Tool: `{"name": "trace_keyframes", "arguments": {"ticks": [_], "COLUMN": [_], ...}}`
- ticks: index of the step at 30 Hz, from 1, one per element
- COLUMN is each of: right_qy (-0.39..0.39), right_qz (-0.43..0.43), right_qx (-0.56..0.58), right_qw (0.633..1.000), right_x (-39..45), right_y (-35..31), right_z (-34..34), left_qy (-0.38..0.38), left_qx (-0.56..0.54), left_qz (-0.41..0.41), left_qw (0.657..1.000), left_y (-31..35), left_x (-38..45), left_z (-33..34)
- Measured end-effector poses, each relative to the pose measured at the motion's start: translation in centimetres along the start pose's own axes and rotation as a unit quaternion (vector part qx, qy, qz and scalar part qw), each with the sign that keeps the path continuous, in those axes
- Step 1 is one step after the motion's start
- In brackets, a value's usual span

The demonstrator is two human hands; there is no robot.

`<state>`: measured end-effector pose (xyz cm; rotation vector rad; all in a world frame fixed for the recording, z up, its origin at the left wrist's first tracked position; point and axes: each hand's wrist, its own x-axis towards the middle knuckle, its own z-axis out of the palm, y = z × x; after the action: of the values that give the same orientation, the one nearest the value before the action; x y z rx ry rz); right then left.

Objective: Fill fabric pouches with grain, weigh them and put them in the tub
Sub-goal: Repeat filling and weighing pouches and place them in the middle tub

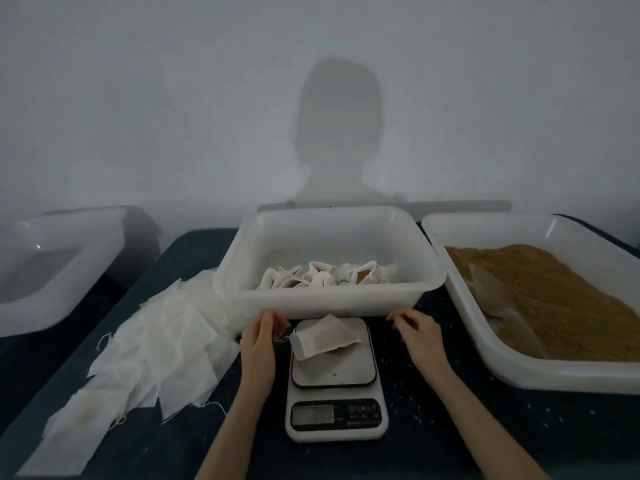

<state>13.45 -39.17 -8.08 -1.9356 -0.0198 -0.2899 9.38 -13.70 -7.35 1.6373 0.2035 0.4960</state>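
Dark blue cloth (pixel 450 427) is covering the table beneath a pale wall bearing a person's shadow. On it a filled pouch (pixel 323 337) is lying tilted on the scale (pixel 336 386). Left hand (pixel 261 336) is resting beside the pouch with fingers loosely curled near its drawstring; whether it is pinching the string cannot be told. Right hand (pixel 417 332) is hovering relaxed, grasping nothing. Behind, the tub (pixel 329 296) is holding filled pouches; grain (pixel 554 292) is filling the right bin (pixel 519 372), and empty pouches (pixel 156 355) are lying heaped at left.
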Motion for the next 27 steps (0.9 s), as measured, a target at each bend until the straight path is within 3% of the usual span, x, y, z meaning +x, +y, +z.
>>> {"name": "trace_keyframes", "arguments": {"ticks": [7,27], "right_qy": [0.005,-0.001], "right_qz": [0.019,0.022], "right_qx": [0.017,0.02], "right_qw": [1.0,1.0], "right_x": [0.01,0.16], "right_y": [-0.09,0.27], "right_z": [0.12,0.14], "left_qy": [0.044,0.043], "left_qx": [0.028,0.04], "left_qz": [-0.054,-0.063], "left_qw": [0.997,0.996], "left_y": [-0.61,-1.05], "left_x": [0.13,0.51], "left_z": [0.04,0.2]}}
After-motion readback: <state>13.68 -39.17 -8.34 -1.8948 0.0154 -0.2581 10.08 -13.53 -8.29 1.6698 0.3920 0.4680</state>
